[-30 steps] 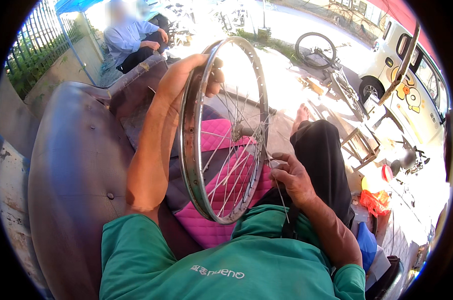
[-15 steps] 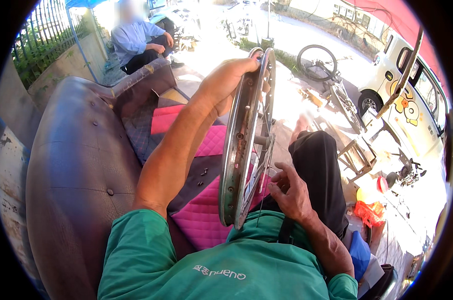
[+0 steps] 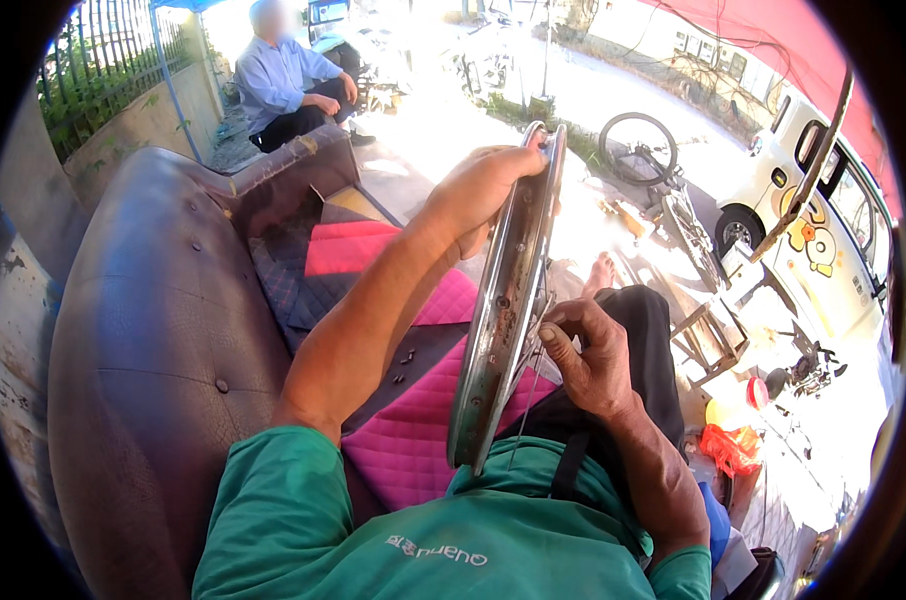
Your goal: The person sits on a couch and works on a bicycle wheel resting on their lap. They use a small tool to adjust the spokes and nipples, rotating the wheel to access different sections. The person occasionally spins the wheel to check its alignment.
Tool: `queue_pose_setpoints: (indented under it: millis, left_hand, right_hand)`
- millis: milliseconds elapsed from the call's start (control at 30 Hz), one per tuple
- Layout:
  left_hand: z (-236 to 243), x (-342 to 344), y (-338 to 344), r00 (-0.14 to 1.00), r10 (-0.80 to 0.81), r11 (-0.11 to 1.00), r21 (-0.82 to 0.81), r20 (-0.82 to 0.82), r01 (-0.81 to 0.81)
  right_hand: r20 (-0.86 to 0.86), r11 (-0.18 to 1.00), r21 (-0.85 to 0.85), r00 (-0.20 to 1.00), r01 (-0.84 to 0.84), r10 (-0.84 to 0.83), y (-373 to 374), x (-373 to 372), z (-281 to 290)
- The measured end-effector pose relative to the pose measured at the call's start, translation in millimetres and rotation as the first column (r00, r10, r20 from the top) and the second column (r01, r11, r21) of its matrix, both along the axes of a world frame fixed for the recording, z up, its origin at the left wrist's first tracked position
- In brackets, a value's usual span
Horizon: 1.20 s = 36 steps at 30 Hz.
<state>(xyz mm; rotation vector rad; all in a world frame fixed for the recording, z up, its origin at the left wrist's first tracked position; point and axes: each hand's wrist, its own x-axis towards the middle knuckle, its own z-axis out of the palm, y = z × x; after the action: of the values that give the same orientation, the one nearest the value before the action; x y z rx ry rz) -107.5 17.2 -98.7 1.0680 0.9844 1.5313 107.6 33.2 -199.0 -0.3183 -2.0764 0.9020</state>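
My left hand [image 3: 488, 185] grips the top of a spoked metal bicycle wheel [image 3: 496, 340], seen nearly edge-on above my lap, its inner rim facing left. My right hand [image 3: 583, 355] is closed beside the wheel's right side, thumb and fingertips at a thin spoke [image 3: 526, 405] that slants down toward my green shirt; the exact grip is partly hidden. Several small metal pieces [image 3: 405, 360] lie on the pink and grey quilted cushion [image 3: 413, 440] under the wheel.
A brown padded sofa [image 3: 163, 350] is on my left. A seated person [image 3: 283, 85] in light blue is beyond. A bicycle [image 3: 688, 235], wooden stool [image 3: 708, 335], red plastic bag [image 3: 728, 450] and white van [image 3: 813, 255] stand to my right, under a red canopy.
The wheel has swung from a three-quarter view to nearly edge-on and moved right, with my left hand. My right hand loosened, fingers raised, and is now closed again at the spokes.
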Motion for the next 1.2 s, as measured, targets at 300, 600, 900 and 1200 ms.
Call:
queue_pose_setpoints:
  millis: [300,600,900,1200]
  left_hand:
    - [-5.4,2.9,1.3,0.998,-0.038,0.998,0.051,-0.056,0.041]
    - [-4.2,3.0,0.2,0.998,0.013,0.999,0.045,-0.061,-0.010]
    - [-0.7,-9.2,14.8,0.998,-0.006,1.000,0.021,-0.061,0.007]
    - [0.1,-13.3,9.4,0.999,-0.030,1.000,0.001,-0.015,0.030]
  right_hand:
    - [-0.147,0.977,-0.199,0.988,-0.080,0.051,27.8,-20.0,-1.1]
    - [-0.151,0.956,-0.274,0.986,-0.106,0.066,35.6,-23.2,-4.3]
    - [-0.011,0.951,-0.309,0.999,-0.032,0.030,47.2,-24.0,5.3]
    - [0.117,0.982,-0.183,0.993,0.054,-0.033,49.2,-26.1,13.7]
